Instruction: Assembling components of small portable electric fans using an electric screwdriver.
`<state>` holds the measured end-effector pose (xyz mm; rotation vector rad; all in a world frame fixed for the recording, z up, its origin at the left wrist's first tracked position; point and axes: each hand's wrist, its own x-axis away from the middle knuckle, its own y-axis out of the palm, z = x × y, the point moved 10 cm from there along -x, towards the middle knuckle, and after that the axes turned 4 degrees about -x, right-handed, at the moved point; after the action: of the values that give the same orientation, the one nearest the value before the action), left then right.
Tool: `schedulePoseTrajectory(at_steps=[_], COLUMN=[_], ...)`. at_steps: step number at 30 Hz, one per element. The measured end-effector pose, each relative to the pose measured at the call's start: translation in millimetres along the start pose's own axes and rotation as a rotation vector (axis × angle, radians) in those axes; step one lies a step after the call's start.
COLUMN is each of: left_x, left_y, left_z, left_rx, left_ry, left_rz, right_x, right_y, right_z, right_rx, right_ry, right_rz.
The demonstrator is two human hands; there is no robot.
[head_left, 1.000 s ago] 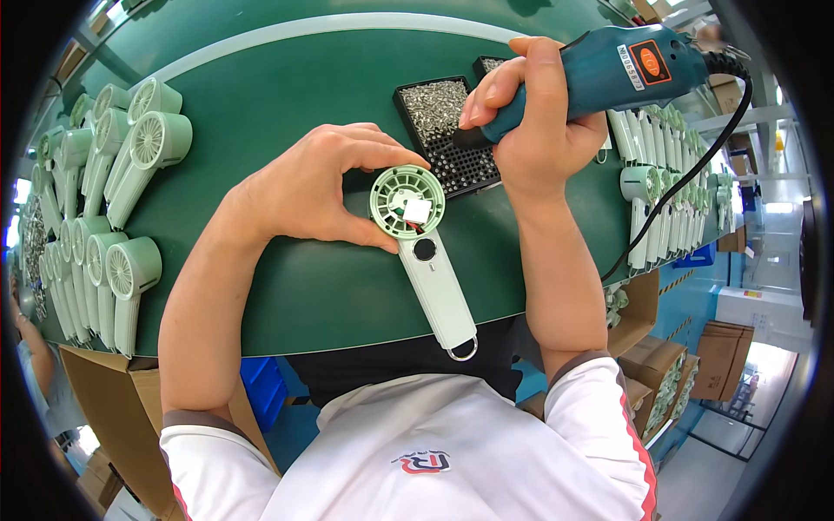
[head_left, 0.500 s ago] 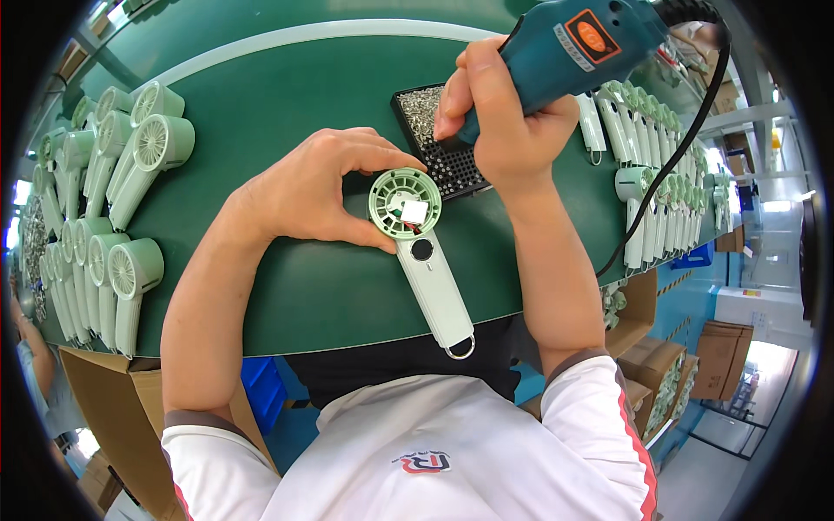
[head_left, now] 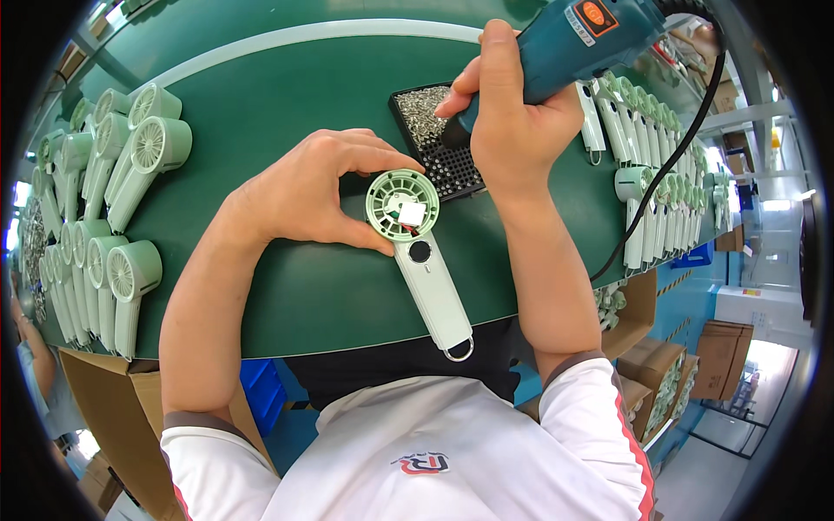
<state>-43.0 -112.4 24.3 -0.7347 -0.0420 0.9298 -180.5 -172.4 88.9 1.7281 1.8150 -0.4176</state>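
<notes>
My left hand is closed round the round head of a pale green handheld fan, thumb on one side and fingers on the other. The head lies face up and uncovered, with a white square and small wires showing inside. Its handle, with a black round button and a metal loop at the end, points toward me. In my right hand is a teal electric screwdriver, gripped with its dark nose tilted down at a black screw tray. Loose silver screws fill the tray's far part; its near part is a grid of holes.
Several green fans stand in rows at the left, and more fan bodies at the right. A black cable runs from the screwdriver down the right side. Cardboard boxes and a blue bin sit below the table edge.
The screwdriver's nose has shifted slightly left and down over the screw tray, and my right hand has turned a little. My left hand and the fan have barely moved.
</notes>
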Motion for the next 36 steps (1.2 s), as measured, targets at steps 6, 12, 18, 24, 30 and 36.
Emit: schedulePoseTrajectory(at_steps=[6,12,18,24,30,36], left_x=[-0.1,0.9,0.5,0.8,2.4,2.7], left_y=[0.5,0.4,-0.5,-0.9,-0.4,0.8], left_z=[0.5,0.9,-1.5,-3.1,-4.5,-5.5], left_rx=[0.003,0.000,-0.005,-0.015,-0.001,0.019], left_ry=[0.002,0.011,0.009,-0.002,0.041,0.028], left_rz=[-0.001,0.011,0.013,0.011,0.029,0.024], right_x=[3.0,3.5,1.8,0.1,-4.9,-5.6], right_y=[9.6,9.1,6.6,4.9,-0.4,7.3], right_z=[-6.9,-11.1,-11.5,-12.1,-33.1,-56.9], right_rx=[0.045,0.003,-0.004,-0.003,-0.059,-0.267], right_ry=[-0.017,-0.049,-0.032,-0.035,-0.007,0.032], right_rz=[-0.049,-0.056,-0.033,-0.017,0.041,0.041])
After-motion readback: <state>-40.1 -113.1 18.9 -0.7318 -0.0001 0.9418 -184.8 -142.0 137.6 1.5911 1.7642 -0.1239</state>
